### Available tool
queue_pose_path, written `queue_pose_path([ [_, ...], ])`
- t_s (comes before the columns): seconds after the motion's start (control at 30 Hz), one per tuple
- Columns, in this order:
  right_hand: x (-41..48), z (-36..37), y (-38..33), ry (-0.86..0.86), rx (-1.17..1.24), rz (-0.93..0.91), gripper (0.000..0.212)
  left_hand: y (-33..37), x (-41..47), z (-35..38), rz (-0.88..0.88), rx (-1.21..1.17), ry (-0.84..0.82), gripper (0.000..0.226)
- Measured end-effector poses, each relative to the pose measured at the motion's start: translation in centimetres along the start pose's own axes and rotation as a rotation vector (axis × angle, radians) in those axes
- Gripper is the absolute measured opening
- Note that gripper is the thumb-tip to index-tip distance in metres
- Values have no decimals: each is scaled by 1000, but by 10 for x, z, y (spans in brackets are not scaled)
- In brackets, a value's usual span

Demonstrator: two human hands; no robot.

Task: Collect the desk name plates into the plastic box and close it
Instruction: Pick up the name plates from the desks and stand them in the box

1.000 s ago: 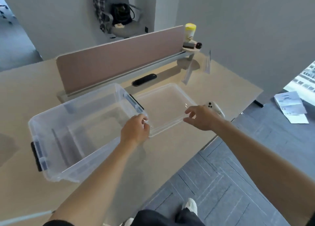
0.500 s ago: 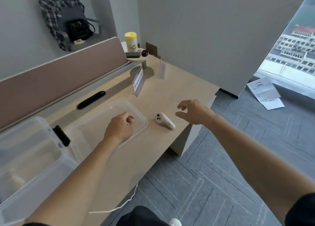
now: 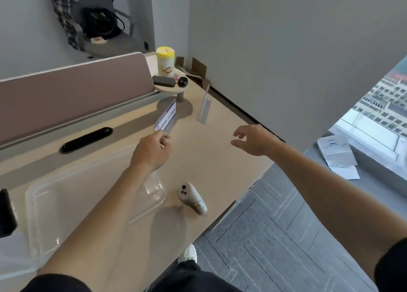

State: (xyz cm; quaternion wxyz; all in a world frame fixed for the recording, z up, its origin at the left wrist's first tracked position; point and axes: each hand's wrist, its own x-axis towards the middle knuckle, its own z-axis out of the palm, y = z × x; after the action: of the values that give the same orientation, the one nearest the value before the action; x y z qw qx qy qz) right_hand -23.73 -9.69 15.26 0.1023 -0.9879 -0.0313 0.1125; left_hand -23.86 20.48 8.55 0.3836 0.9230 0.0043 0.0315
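Observation:
A name plate with a blue and white printed card (image 3: 166, 117) stands tilted on the desk beneath a small round shelf. A second, clear acrylic name plate (image 3: 204, 106) stands upright to its right, near the wall. My left hand (image 3: 152, 150) has its curled fingertips at the near lower corner of the printed plate; I cannot see whether they pinch it. My right hand (image 3: 253, 139) hovers open over the desk, short of the clear plate. The box's clear lid (image 3: 55, 194) lies flat on the desk under my left forearm. Only a corner of the plastic box (image 3: 11, 258) and its black latch (image 3: 6, 214) show at the left edge.
A white controller (image 3: 191, 198) lies near the desk's front edge, right of the lid. A black oval grommet (image 3: 86, 139) sits before the brown divider panel (image 3: 72, 93). The round shelf (image 3: 170, 89) carries a yellow-lidded canister and small black items. The desk ends right of my right hand.
My view has swung right, away from the box. Both hands left the lid and moved forward toward the name plates; the left hand now reaches the printed plate.

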Motion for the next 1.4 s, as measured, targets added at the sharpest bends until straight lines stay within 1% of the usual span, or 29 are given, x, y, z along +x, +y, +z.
queue_pose_path([
  [0.1,46,-20,11,-50,-88,-1,45,2,39,22,-59,-14,-33,27],
  [0.23,105,-38,30,-65,-134,-31,45,9,79,42,-75,-2,-57,29],
  [0.4,181,-45,51,-135,-158,-80,46,10,117,64,-144,32,-46,29],
  [0.57,267,-37,75,-206,-102,-193,52,23,156,94,-295,46,-8,28],
  [0.67,317,-37,90,-258,-115,-257,56,40,181,115,-358,122,32,28],
  [0.8,382,-33,107,-296,-211,-360,59,68,217,149,-403,266,-65,29],
  [0.9,428,-25,110,-303,-287,-468,60,79,245,174,-426,419,-122,30],
  [1.0,471,-12,110,-293,-296,-542,61,80,277,196,-433,537,-176,32],
  [1.13,525,10,109,-253,-316,-597,67,68,322,223,-462,541,-253,41],
  [1.23,556,25,108,-222,-293,-636,70,60,342,240,-497,644,-252,45],
  [1.3,571,32,107,-257,-219,-687,68,57,350,248,-515,686,-232,42],
  [1.4,584,41,108,-307,-144,-735,65,56,358,260,-539,585,-238,33],
])
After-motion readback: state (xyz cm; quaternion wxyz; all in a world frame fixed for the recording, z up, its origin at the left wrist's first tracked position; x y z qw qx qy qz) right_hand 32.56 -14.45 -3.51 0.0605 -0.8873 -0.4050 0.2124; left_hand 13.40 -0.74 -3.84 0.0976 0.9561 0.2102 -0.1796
